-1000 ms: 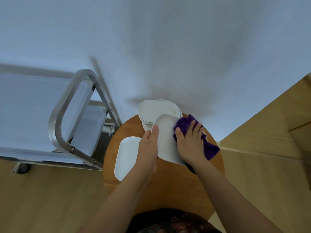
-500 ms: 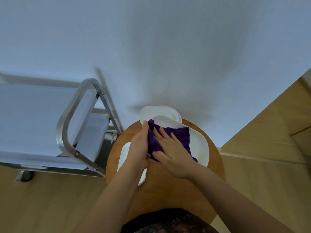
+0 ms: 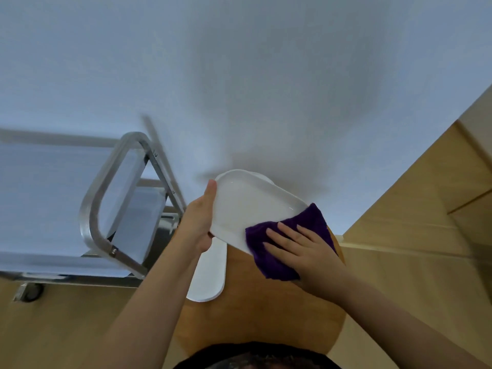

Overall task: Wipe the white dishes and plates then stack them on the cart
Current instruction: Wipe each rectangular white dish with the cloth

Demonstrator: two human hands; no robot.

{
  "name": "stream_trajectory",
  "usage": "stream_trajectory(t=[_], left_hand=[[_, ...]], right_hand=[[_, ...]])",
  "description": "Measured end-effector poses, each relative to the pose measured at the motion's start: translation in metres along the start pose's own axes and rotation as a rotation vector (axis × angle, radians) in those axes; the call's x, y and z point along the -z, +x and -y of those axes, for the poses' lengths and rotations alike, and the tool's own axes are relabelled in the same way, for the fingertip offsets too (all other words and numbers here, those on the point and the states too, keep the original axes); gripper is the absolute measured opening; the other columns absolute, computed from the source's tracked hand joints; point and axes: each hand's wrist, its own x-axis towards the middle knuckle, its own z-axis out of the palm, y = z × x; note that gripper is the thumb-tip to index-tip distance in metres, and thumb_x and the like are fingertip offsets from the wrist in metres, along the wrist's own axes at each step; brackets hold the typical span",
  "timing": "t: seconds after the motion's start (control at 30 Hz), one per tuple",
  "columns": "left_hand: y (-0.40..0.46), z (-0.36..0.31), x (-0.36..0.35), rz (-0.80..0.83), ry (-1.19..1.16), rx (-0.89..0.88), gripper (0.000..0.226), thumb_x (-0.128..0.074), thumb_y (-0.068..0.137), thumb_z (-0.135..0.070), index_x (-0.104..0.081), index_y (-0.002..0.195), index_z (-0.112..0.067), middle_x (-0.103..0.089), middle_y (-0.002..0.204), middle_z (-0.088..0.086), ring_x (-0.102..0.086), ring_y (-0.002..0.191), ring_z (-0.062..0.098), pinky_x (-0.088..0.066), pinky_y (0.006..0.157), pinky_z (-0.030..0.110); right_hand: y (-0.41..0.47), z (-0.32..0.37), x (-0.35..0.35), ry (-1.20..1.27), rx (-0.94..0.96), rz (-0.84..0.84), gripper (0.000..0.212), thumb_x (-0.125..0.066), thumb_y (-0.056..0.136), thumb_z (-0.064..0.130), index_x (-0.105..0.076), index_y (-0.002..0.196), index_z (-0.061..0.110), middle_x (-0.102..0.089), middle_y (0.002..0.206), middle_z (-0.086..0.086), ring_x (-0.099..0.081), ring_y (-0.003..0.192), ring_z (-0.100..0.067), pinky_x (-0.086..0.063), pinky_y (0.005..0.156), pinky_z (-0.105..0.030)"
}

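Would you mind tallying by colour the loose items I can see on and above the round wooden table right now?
White: 2 clearly seen, the held dish and the flat dish on the table; a white rim behind the held dish may be more, count unclear.
Purple: 1, the cloth.
Total: 3 clearly seen.

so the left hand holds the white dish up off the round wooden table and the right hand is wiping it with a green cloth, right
Not quite: the cloth is purple, not green. The head view shows the left hand holding the white rectangular dish raised above the round wooden table, while the right hand presses the purple cloth flat against the dish's near right corner.
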Motion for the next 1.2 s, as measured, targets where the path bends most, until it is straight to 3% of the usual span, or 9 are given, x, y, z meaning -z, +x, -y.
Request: stream_trajectory(t=[0.2, 0.33, 0.43, 0.53, 0.67, 0.8, 0.97, 1.1, 1.2], left_hand=[[0.007, -0.026, 0.011, 0.088, 0.006, 0.098, 0.066, -0.045, 0.087, -0.062, -0.057, 0.125, -0.010, -0.066, 0.117, 0.014, -0.062, 0.108, 0.031, -0.048, 0.096, 0.048], [-0.015, -0.015, -0.016, 0.027, -0.318, 0.109, 0.052, -0.055, 0.089, -0.048, -0.054, 0.124, -0.009, -0.072, 0.095, 0.007, -0.070, 0.084, 0.020, -0.059, 0.070, 0.036], [-0.036, 0.018, -0.051, -0.079, -0.215, 0.151, 0.049, -0.048, 0.093, -0.048, -0.047, 0.132, -0.019, -0.065, 0.112, 0.005, -0.064, 0.100, 0.024, -0.055, 0.086, 0.040], [-0.035, 0.023, -0.048, -0.121, -0.221, 0.146, 0.040, -0.042, 0.097, -0.045, -0.054, 0.122, -0.016, -0.067, 0.103, 0.006, -0.064, 0.095, 0.023, -0.054, 0.080, 0.035], [-0.029, 0.017, -0.028, -0.006, -0.084, 0.099, 0.026, -0.041, 0.097, -0.046, -0.054, 0.099, -0.024, -0.066, 0.100, 0.004, -0.063, 0.094, 0.022, -0.056, 0.074, 0.034], [-0.026, 0.016, -0.019, 0.125, 0.038, 0.041, 0.037, -0.040, 0.096, -0.047, -0.052, 0.120, -0.021, -0.065, 0.114, 0.005, -0.061, 0.106, 0.026, -0.050, 0.095, 0.045], [-0.024, 0.008, -0.011, 0.293, 0.097, 0.060, 0.028, -0.040, 0.096, -0.047, -0.057, 0.108, -0.028, -0.074, 0.093, -0.007, -0.068, 0.090, 0.015, -0.055, 0.072, 0.030], [-0.021, -0.005, 0.005, 0.392, 0.285, 0.047, 0.036, -0.042, 0.095, -0.046, -0.057, 0.117, -0.022, -0.072, 0.104, 0.000, -0.067, 0.100, 0.023, -0.054, 0.086, 0.041], [-0.021, -0.008, 0.020, 0.488, 0.426, 0.142, 0.037, -0.045, 0.094, -0.045, -0.059, 0.118, -0.020, -0.071, 0.109, 0.004, -0.066, 0.103, 0.025, -0.051, 0.094, 0.045]], right_hand=[[-0.001, 0.000, 0.005, -0.071, 0.096, -0.324, 0.039, -0.082, 0.067, 0.019, -0.072, 0.104, 0.011, -0.070, 0.110, -0.005, -0.066, 0.103, -0.024, -0.052, 0.085, -0.040], [0.023, 0.013, 0.014, 0.008, -0.090, -0.447, 0.037, -0.088, 0.058, 0.015, -0.075, 0.092, 0.007, -0.074, 0.093, -0.006, -0.071, 0.087, -0.024, -0.055, 0.070, -0.033], [0.045, 0.035, 0.012, 0.078, -0.206, -0.500, 0.029, -0.085, 0.064, 0.014, -0.074, 0.090, 0.007, -0.074, 0.089, -0.006, -0.072, 0.084, -0.023, -0.056, 0.068, -0.032], [0.044, 0.038, 0.008, 0.055, -0.142, -0.464, 0.028, -0.082, 0.069, 0.016, -0.074, 0.095, 0.009, -0.074, 0.096, -0.005, -0.070, 0.092, -0.023, -0.056, 0.072, -0.032], [0.024, 0.022, 0.005, 0.013, 0.054, -0.378, 0.037, -0.084, 0.067, 0.017, -0.073, 0.102, 0.012, -0.072, 0.106, -0.002, -0.067, 0.102, -0.020, -0.051, 0.084, -0.031], [0.011, 0.007, 0.003, 0.003, 0.166, -0.333, 0.042, -0.084, 0.067, 0.017, -0.072, 0.107, 0.013, -0.069, 0.112, -0.002, -0.064, 0.107, -0.019, -0.048, 0.091, -0.032], [0.006, -0.004, 0.002, -0.027, 0.258, -0.328, 0.033, -0.076, 0.077, 0.018, -0.070, 0.110, 0.013, -0.067, 0.118, -0.003, -0.061, 0.112, -0.019, -0.044, 0.098, -0.034], [0.001, -0.019, 0.002, -0.099, 0.298, -0.303, 0.032, -0.071, 0.080, 0.014, -0.068, 0.111, 0.012, -0.065, 0.121, -0.005, -0.059, 0.115, -0.022, -0.042, 0.102, -0.040], [-0.001, -0.028, 0.007, -0.088, 0.204, -0.225, 0.050, -0.083, 0.065, 0.010, -0.068, 0.113, 0.011, -0.065, 0.121, -0.006, -0.060, 0.114, -0.025, -0.048, 0.096, -0.045]])
